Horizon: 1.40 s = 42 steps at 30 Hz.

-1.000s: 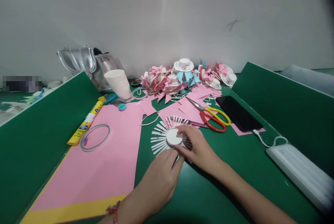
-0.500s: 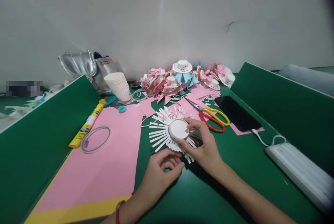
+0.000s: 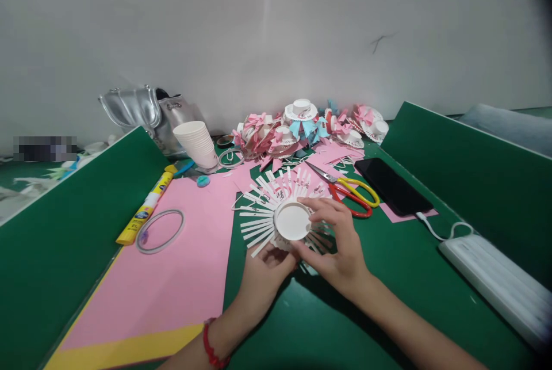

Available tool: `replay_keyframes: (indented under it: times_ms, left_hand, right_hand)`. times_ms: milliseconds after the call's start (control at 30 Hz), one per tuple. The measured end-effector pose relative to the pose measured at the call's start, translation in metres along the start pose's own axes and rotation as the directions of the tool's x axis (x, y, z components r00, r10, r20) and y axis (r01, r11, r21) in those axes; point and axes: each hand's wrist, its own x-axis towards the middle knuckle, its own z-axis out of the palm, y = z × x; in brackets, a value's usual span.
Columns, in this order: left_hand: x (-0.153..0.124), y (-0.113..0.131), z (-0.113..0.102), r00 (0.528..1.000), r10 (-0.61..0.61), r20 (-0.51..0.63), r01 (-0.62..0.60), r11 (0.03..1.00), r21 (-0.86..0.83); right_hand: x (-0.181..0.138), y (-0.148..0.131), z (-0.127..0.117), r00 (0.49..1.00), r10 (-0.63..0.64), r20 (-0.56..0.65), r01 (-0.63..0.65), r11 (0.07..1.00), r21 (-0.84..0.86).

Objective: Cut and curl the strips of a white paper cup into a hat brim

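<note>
A white paper cup [image 3: 292, 221], its wall cut into several strips that fan outwards, is held tilted up above the green table [image 3: 388, 295] with its round base facing me. My right hand [image 3: 340, 249] grips it from the right, thumb and fingers curled round the base. My left hand [image 3: 264, 272] holds it from below, fingertips pressed under the strips.
A large pink sheet with a yellow edge [image 3: 164, 278] lies at the left, with a tape ring [image 3: 160, 231] and a glue tube [image 3: 144, 212] on it. Scissors [image 3: 349, 189], a phone [image 3: 392, 186], stacked cups [image 3: 197, 142], finished paper hats [image 3: 302, 122] and green dividers surround the spot.
The cut cup was lifted off the table and tipped up towards me. My left hand moved from beside it to under it and took hold.
</note>
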Motion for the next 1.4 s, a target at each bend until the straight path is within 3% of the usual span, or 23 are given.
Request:
replay_keyframes:
  times_ms: [133, 267, 333, 400, 500, 633, 767, 1067, 1200, 1400]
  left_hand:
    - [0.01, 0.001, -0.003, 0.998, 0.051, -0.027, -0.05, 0.998, 0.029]
    - [0.019, 0.005, -0.003, 0.992, 0.087, -0.092, -0.083, 0.995, 0.051]
    - [0.021, 0.006, -0.002, 0.991, 0.092, -0.102, -0.088, 0.995, 0.045]
    - [0.021, 0.006, -0.001, 0.992, 0.083, -0.091, -0.081, 0.996, 0.028]
    - [0.018, 0.006, 0.0, 0.995, 0.081, -0.055, -0.08, 0.996, 0.024]
    - [0.015, 0.008, 0.001, 0.996, 0.089, -0.017, -0.088, 0.995, 0.048]
    - [0.013, 0.009, 0.0, 0.997, 0.079, -0.01, -0.079, 0.996, 0.039]
    - [0.014, 0.009, 0.0, 0.998, 0.07, 0.011, -0.07, 0.996, 0.047]
    - [0.016, 0.007, 0.0, 0.995, 0.09, -0.032, -0.087, 0.993, 0.079]
    - [0.018, 0.003, -0.002, 0.986, 0.131, -0.102, -0.118, 0.985, 0.126]
  right_hand:
    - [0.001, 0.001, -0.001, 0.998, 0.051, -0.047, -0.05, 0.998, 0.029]
    - [-0.001, 0.008, 0.002, 0.938, 0.332, -0.105, -0.32, 0.94, 0.116]
    - [-0.003, 0.012, 0.005, 0.864, 0.502, -0.021, -0.48, 0.837, 0.262]
    - [-0.005, 0.015, 0.009, 0.784, 0.607, 0.126, -0.592, 0.671, 0.446]
    - [-0.006, 0.015, 0.012, 0.698, 0.663, 0.27, -0.648, 0.423, 0.634]
    - [-0.005, 0.011, 0.011, 0.615, 0.712, 0.338, -0.688, 0.276, 0.671]
    - [-0.006, 0.007, 0.01, 0.6, 0.703, 0.381, -0.716, 0.26, 0.648]
    - [-0.005, 0.001, 0.011, 0.626, 0.678, 0.384, -0.718, 0.31, 0.623]
    - [-0.005, 0.003, 0.01, 0.672, 0.641, 0.371, -0.698, 0.381, 0.606]
    - [-0.005, 0.006, 0.004, 0.678, 0.628, 0.382, -0.696, 0.38, 0.61]
